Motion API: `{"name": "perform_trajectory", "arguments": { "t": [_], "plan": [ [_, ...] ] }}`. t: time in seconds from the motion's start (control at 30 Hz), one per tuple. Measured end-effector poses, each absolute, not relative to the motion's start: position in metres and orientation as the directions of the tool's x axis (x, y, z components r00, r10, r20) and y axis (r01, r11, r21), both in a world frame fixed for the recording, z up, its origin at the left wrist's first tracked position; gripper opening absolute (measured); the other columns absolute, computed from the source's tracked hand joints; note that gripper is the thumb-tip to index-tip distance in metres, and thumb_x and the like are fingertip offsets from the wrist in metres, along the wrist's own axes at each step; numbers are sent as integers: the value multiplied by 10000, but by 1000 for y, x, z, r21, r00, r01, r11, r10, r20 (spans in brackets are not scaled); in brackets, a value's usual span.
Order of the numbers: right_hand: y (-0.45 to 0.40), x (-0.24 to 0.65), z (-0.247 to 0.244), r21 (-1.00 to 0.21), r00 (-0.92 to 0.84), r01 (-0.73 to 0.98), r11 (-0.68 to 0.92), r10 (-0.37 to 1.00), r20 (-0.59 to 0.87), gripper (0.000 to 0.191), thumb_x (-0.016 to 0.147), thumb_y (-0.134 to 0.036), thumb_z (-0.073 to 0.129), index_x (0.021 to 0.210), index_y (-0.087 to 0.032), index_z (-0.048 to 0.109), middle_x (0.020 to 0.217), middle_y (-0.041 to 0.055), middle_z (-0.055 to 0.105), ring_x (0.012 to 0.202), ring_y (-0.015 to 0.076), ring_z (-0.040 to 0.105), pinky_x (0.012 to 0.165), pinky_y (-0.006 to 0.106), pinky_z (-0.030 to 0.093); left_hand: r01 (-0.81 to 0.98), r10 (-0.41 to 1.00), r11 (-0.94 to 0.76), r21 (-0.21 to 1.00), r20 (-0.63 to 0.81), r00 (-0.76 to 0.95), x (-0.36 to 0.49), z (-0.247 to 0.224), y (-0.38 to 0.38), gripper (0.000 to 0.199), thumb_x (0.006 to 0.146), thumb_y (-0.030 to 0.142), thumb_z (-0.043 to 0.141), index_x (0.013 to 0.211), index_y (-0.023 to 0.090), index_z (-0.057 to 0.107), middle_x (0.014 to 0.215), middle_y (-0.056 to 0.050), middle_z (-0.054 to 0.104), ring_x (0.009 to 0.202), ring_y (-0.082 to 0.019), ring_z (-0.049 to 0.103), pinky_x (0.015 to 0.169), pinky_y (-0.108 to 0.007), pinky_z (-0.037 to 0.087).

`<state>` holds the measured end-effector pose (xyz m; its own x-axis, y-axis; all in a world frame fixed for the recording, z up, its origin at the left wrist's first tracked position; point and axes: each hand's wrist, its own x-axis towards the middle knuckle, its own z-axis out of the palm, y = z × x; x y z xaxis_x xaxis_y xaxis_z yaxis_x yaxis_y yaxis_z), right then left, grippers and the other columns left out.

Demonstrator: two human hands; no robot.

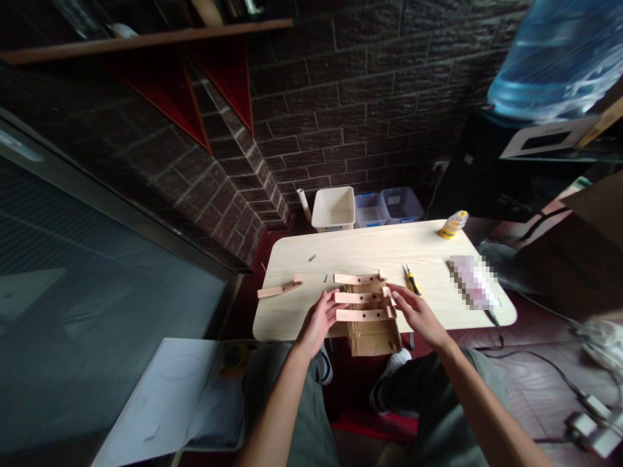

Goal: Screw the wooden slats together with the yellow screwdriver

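Note:
Three light wooden pieces with dark holes lie in parallel over a brown cardboard piece [374, 338] at the table's front edge: an upper one [357, 279], a middle one [359, 298] and a lower one [363, 316]. Fingers of my left hand [318, 319] rest at the left ends of the middle and lower pieces, apart and not wrapped round them. On the other side my right hand [413, 310] reaches its fingers to the right ends, near the upright blocks; its grip is too small to make out. A fourth wooden piece [280, 288] lies at the table's left.
The pale table [292, 250] bears a yellow-black screwdriver [411, 281], small metal bits [312, 258], a yellow-capped container [453, 224] and a blurred-out flat object [471, 282] with a cable. Behind it stand a white bin [333, 207] and blue bins [402, 205].

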<state>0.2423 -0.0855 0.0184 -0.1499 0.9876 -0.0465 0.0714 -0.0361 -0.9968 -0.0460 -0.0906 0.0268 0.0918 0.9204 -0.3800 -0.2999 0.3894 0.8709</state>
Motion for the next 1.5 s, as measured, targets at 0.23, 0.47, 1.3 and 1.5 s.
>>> {"name": "perform_trajectory", "arguments": {
  "t": [0.23,0.47,1.3,1.5],
  "plan": [
    [-87,242,21,-997,-150,77,-4,989,-16,374,1046,-419,656,1349,-199,669,1395,119,684,1254,289,675,1077,552,541,-400,909,415,818,-397,131,-34,16,-81,520,945,566,711,1222,131,777,1267,-175,782,1238,-314,717,1177,-459,480],
    [-87,238,18,-999,-160,42,2,987,-4,358,1044,-401,663,1333,-190,666,1354,114,698,1222,283,689,1046,537,564,-429,913,401,809,-388,122,-31,19,-84,538,940,593,718,1260,162,766,1307,-167,766,1251,-304,712,1195,-460,468],
    [-106,210,-4,-955,-175,168,243,961,214,941,907,-426,819,1672,-279,292,1711,167,332,1517,430,403,1177,673,427,-346,934,352,870,-351,67,-22,14,-95,677,928,753,607,1242,175,766,1308,-169,757,1249,-292,700,1185,-460,480],
    [-113,216,-11,-951,-138,165,261,961,240,864,967,-413,757,1678,-286,283,1714,161,345,1523,422,407,1198,692,385,-309,942,335,890,-330,70,-27,16,-99,727,935,792,543,1259,171,737,1272,-188,768,1246,-319,708,1144,-498,512]
  ]
}}
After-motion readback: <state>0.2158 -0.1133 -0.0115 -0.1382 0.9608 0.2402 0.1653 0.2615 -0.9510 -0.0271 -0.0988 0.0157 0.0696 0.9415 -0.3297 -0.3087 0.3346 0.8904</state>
